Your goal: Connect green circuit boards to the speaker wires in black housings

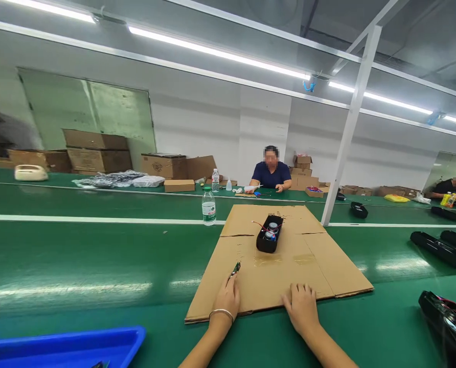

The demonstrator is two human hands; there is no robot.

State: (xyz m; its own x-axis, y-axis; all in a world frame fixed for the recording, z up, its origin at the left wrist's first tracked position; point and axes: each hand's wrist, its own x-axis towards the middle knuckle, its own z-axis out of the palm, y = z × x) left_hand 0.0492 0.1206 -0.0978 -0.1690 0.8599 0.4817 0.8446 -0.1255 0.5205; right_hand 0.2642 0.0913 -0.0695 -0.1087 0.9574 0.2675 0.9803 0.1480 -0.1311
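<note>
My left hand (227, 297), with a bangle at its wrist, is closed on a small dark green circuit board (234, 269) above the near left of a flat cardboard sheet (289, 271). Nothing shows in my right hand (301, 305); it lies palm down at the sheet's front edge with its fingers out. Farther back on the cardboard is a black speaker housing (265, 245) with two round silver speaker parts facing up and thin red wires coming out of it. Neither hand touches the housing.
A blue tray (70, 340) sits at the front left. A water bottle (208, 208) stands left of the cardboard. More black housings (438, 248) lie along the right, beside a white post (350, 128). Across the bench, a person (271, 171) sits near cardboard boxes (164, 166).
</note>
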